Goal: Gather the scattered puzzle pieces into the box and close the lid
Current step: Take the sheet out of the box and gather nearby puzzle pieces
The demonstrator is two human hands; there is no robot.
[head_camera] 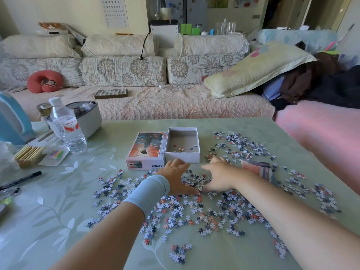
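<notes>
Small blue, white and orange puzzle pieces (231, 207) strewn on green desk (68, 203).
Left hand (176, 177), right hand (221, 176): unclenched, cupping a heap between.

Head-worn view looks down, apparently near, over the table (58, 191).

Box (182, 158) on surface (87, 191) | lid (145, 149) beside box, touching its left wall | puzzle pieces (204, 211): few in box, most on surface before and right of box | bottle (68, 129) well left of box | sofa (155, 106) behind box
</notes>
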